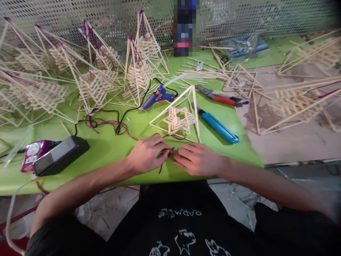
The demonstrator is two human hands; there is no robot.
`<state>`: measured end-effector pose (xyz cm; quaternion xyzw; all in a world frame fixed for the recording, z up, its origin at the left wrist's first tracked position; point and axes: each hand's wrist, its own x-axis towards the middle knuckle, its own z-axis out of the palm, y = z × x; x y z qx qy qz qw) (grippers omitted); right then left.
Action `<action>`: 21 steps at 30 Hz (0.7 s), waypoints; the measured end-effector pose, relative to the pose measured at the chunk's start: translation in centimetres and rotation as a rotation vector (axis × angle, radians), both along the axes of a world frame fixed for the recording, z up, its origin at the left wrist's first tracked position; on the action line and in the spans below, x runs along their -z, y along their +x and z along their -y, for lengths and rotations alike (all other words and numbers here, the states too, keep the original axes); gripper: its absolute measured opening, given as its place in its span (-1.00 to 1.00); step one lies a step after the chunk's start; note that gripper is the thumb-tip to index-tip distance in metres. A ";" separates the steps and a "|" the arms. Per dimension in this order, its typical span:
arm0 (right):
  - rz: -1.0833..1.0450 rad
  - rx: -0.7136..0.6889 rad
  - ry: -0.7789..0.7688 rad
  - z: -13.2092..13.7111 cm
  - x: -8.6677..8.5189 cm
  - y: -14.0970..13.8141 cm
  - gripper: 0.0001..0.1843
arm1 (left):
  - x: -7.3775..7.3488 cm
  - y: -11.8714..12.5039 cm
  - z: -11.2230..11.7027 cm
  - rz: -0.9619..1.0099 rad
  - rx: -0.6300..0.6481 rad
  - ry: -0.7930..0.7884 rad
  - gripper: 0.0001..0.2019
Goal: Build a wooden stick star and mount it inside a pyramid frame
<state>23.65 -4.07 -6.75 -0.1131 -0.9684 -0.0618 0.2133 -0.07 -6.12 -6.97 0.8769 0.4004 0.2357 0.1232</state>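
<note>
My left hand is closed on a thin purple string, with a short tail hanging below its fingertips. My right hand meets it fingertip to fingertip, its fingers bent and pinched at the same string; the exact grip is partly hidden. Just beyond both hands stands a pyramid frame of wooden sticks, with a star-shaped stack of short sticks inside it. The string runs left in loose loops and also passes along the near side of the frame.
A blue glue gun, red-handled pliers and a blue utility knife lie around the frame. Several finished stick pyramids crowd the left and back. A black box sits left; loose sticks lie behind.
</note>
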 end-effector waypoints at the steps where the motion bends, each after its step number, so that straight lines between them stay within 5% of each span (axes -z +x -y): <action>1: 0.002 0.001 -0.007 0.0 0.1 0.0 -0.75 | 0.0 -0.1 0.0 -0.003 0.012 0.015 -0.86; 9: 0.024 0.016 -0.030 0.0 0.2 0.1 -0.71 | -0.4 -0.7 -0.1 -0.050 0.228 0.118 -0.77; 21: 0.013 0.030 -0.048 0.0 0.3 0.1 -0.67 | -0.4 -0.8 0.1 -0.099 0.189 0.132 -0.73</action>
